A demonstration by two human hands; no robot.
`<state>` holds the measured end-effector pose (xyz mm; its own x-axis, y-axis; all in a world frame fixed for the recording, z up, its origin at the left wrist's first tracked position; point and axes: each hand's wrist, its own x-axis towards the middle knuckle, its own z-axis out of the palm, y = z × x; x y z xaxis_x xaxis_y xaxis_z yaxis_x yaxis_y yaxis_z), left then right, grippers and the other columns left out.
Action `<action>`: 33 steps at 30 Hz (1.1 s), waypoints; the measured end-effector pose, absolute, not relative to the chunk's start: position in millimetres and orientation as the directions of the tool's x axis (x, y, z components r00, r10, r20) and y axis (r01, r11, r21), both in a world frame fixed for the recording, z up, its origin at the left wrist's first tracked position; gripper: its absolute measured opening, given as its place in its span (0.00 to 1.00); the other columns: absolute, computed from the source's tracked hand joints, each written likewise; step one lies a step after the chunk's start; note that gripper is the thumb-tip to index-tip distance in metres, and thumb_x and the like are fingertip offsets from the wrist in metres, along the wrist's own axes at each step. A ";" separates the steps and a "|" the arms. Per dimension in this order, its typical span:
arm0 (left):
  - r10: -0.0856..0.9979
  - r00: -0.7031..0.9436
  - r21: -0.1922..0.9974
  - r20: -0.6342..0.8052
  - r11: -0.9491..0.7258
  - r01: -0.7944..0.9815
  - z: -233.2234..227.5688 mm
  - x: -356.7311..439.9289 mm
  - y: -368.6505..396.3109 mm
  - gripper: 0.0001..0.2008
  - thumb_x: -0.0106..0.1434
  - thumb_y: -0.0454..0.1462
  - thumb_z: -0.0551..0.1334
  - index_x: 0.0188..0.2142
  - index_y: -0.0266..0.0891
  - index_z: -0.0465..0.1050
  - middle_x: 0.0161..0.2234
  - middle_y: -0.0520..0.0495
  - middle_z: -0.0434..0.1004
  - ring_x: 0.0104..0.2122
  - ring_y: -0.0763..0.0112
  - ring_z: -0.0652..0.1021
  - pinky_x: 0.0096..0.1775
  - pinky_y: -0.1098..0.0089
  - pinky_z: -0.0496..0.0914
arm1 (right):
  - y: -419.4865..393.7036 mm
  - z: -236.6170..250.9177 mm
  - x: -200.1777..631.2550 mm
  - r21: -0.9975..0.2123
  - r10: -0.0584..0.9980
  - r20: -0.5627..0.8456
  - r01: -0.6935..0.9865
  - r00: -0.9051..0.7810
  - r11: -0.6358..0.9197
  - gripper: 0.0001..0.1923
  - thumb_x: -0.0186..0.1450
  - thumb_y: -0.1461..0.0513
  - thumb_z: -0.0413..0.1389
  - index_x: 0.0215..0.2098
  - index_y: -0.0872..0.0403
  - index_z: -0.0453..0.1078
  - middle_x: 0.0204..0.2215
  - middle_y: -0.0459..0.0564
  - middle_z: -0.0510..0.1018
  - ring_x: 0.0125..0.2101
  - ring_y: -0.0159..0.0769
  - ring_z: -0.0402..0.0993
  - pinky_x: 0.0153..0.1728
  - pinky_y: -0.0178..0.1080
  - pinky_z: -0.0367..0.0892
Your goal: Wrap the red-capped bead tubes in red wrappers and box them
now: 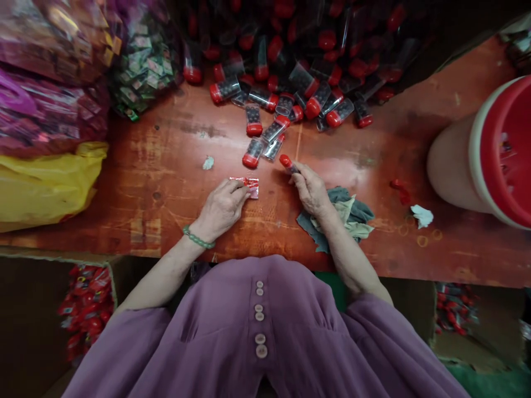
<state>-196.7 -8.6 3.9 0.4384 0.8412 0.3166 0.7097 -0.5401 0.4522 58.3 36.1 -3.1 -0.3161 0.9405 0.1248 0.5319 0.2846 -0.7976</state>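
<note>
I am wearing the camera on my head, and it is facing forward and steeply down over my purple top [224, 331], which is filling 6 o'clock, close to the lens. My left hand [220, 205] is sitting just off centre at 9 o'clock, my right hand [310, 189] at 3. The wide view is taking in the tabletop [186, 149], while its edges are cutting off the bags [50, 110] at 10 o'clock and the bucket [452, 152] at 3.

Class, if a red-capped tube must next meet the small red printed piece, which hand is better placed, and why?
Probably the right hand: it holds a red-capped tube, while the left hand touches the small red printed piece.
</note>
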 end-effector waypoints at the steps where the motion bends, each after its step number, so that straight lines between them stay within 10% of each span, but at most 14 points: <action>1: 0.853 0.427 0.472 0.299 -0.522 0.710 3.2 -196.6 -7.8 0.12 0.71 0.34 0.52 0.41 0.34 0.75 0.39 0.41 0.77 0.38 0.65 0.74 0.41 0.63 0.72 | 36.8 -1.7 58.0 -0.864 0.954 0.074 0.460 -0.290 0.206 0.27 0.71 0.44 0.42 0.54 0.53 0.68 0.42 0.53 0.79 0.35 0.36 0.75 0.40 0.43 0.73; 9: 0.874 0.198 0.634 0.444 -0.462 0.621 1.9 -199.4 -1.7 0.04 0.62 0.34 0.65 0.30 0.38 0.76 0.28 0.50 0.79 0.30 0.71 0.77 0.34 0.70 0.72 | 33.1 19.2 57.5 -0.966 0.903 -0.226 -0.039 -0.365 -0.257 0.21 0.63 0.47 0.58 0.42 0.55 0.75 0.34 0.49 0.80 0.28 0.28 0.71 0.30 0.32 0.68; 20: 0.775 0.288 0.555 0.562 -0.612 0.564 27.8 -203.8 -21.0 0.02 0.64 0.33 0.64 0.36 0.38 0.77 0.32 0.47 0.81 0.31 0.71 0.77 0.36 0.69 0.72 | 8.5 58.5 43.0 -0.981 0.782 -0.164 0.184 -0.602 -0.064 0.20 0.68 0.50 0.55 0.53 0.51 0.74 0.48 0.49 0.80 0.48 0.37 0.75 0.52 0.40 0.67; 33: 0.744 0.307 0.523 0.593 -0.646 0.556 27.9 -207.7 -31.6 0.03 0.63 0.32 0.64 0.37 0.39 0.75 0.33 0.47 0.81 0.31 0.71 0.77 0.34 0.68 0.73 | 7.1 71.0 49.4 -0.948 0.778 -0.198 0.317 -0.596 0.002 0.18 0.69 0.52 0.54 0.50 0.52 0.76 0.42 0.49 0.82 0.43 0.37 0.77 0.46 0.39 0.69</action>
<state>-207.7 -31.6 27.9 0.3069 0.7442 0.5933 0.5561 -0.6461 0.5227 49.4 7.1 71.0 -0.5962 0.7781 -0.1976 0.3169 0.0019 -0.9485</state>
